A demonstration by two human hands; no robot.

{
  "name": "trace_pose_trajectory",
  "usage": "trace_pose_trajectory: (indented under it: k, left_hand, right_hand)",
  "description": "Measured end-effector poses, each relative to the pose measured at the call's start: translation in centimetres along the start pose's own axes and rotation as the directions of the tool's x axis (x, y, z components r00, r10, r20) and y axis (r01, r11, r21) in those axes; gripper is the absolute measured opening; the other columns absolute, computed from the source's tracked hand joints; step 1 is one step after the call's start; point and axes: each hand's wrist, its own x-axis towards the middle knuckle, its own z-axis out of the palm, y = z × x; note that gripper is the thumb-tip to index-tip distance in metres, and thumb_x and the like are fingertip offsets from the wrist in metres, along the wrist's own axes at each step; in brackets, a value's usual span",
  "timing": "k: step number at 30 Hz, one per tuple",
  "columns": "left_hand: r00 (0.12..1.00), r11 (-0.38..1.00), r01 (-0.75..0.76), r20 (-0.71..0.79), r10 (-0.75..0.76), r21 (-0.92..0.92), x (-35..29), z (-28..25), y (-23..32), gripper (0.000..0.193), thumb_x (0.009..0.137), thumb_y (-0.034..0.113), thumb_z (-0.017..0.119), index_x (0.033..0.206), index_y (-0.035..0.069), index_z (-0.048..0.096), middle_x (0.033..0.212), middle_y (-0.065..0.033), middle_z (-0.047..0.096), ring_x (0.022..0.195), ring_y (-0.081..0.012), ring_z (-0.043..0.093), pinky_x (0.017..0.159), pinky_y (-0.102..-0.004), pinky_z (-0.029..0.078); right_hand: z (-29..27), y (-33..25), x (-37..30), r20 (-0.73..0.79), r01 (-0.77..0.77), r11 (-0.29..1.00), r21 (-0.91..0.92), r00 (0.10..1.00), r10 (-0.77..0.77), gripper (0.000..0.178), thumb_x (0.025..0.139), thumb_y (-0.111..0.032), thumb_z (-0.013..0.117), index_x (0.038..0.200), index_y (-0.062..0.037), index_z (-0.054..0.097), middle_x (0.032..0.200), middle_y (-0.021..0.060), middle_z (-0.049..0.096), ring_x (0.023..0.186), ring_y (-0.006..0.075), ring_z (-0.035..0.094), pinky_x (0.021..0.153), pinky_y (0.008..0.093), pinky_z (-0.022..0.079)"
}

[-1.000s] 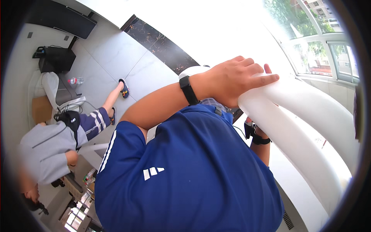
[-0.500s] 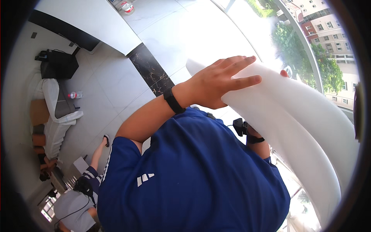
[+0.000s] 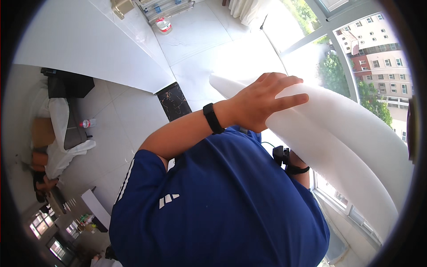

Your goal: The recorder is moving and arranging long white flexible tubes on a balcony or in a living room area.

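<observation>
A large, soft white foam-like sheet [image 3: 338, 142], folded lengthwise, arches across my right side and runs down to the lower right. My left hand [image 3: 273, 98], with a black band on its wrist, reaches across my chest and grips the sheet near its upper end. Two of its fingers lie spread over the white surface, while the thumb side is partly out of sight. Behind the sheet, my right hand is hidden; only part of its forearm shows, with a black strap and a small black device [image 3: 281, 155] at the wrist.
Tall windows [image 3: 329, 33] line the right. A white partition [image 3: 98, 49] stands at upper left, by a dark floor strip [image 3: 174, 101]. Plastic bottles [image 3: 163, 25] [image 3: 88, 123] stand or lie on the tiles. Boxes [image 3: 43, 132] and white wrapping [image 3: 60, 151] clutter the far left.
My view has turned, bringing more of the window frame and a curtain into sight. My left hand stays on the sheet. A fingertip seen past the fold is now hidden. A person at lower left has mostly left view.
</observation>
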Motion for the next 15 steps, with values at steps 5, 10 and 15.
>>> trace_pose_trajectory:
  k: [5,10,15]
  left_hand:
    - [0.995,0.995,0.063,0.077,-0.069,0.083,6.2,-5.4,-15.4,0.089,0.073,0.004,0.076,0.151,0.023,0.037,0.139,-0.0164,0.049,0.121,-0.0348,0.052,0.102,-0.0471,0.041]
    - [0.993,0.987,0.082,0.073,-0.092,0.135,13.0,-12.5,-28.4,0.086,0.074,0.001,0.074,0.149,0.019,0.039,0.129,-0.0149,0.058,0.112,-0.0328,0.059,0.097,-0.0433,0.046]
    - [0.977,0.971,0.172,0.093,-0.189,0.166,17.4,-20.2,-38.9,0.083,0.072,-0.002,0.073,0.146,0.016,0.042,0.131,-0.01,0.06,0.114,-0.03,0.06,0.096,-0.0434,0.047]
  right_hand:
    - [0.0,9.0,14.5,0.095,-0.017,0.999,0.036,0.995,0.014,0.111,0.075,-0.049,0.083,0.153,-0.0043,0.016,0.141,0.0182,0.047,0.134,0.034,0.045,0.113,0.0506,0.034]
    - [2.5,17.3,32.5,0.17,-0.055,0.984,0.171,0.985,0.025,0.111,0.075,-0.047,0.083,0.152,-0.0041,0.016,0.14,0.018,0.048,0.134,0.0341,0.045,0.113,0.0507,0.033]
    - [7.8,23.1,48.8,0.238,-0.167,0.943,0.289,0.966,0.098,0.11,0.075,-0.045,0.084,0.152,-0.0038,0.016,0.139,0.0178,0.048,0.134,0.0342,0.045,0.114,0.0508,0.033]
